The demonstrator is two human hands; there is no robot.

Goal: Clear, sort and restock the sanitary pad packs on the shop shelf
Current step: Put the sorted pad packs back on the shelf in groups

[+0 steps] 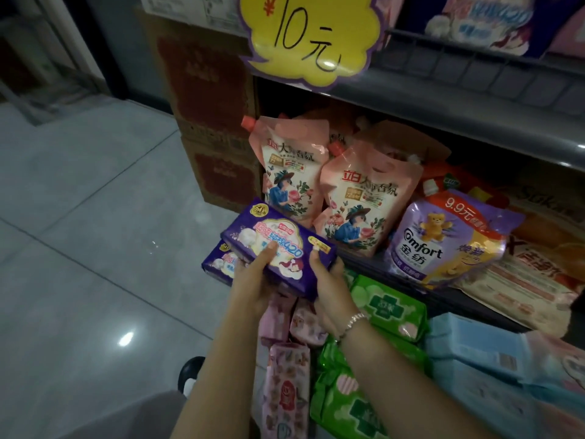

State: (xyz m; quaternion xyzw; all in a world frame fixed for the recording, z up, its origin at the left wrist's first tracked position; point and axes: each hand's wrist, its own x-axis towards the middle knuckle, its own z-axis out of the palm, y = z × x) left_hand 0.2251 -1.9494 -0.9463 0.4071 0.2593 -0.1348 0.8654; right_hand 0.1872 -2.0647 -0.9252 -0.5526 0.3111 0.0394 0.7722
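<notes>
Head view: I am looking down past my forearms at the low end of a shop shelf, with grey floor tiles to the left.
Task's thing: two purple pad packs, the top purple pack [278, 248] lying on the lower purple pack [221, 259], both lifted in front of the shelf edge [449, 294].
Long axis: the top pack runs from far left to near right, slanted across my body.
Left hand [253, 280]: curled under the stack's near left part, thumb pressed on the printed face, so it grips both packs.
Right hand [329, 282]: closed round the near right end of the top pack, thumb on top, fingers beneath.
Which hand is nearer: each holds its own end; neither is free.
Way to the shelf: the stock lies to the right and nearer me, just below my right wrist.
Below my hands: green packs [391, 307], pink packs [286, 394] and pale blue packs [474, 350] lie in rows.
Far shelf: pink refill pouches [357, 198] and a purple softener pouch [443, 239] stand upright.
My judgement: sorting is under way; the purple pair has no slot I can see yet.
</notes>
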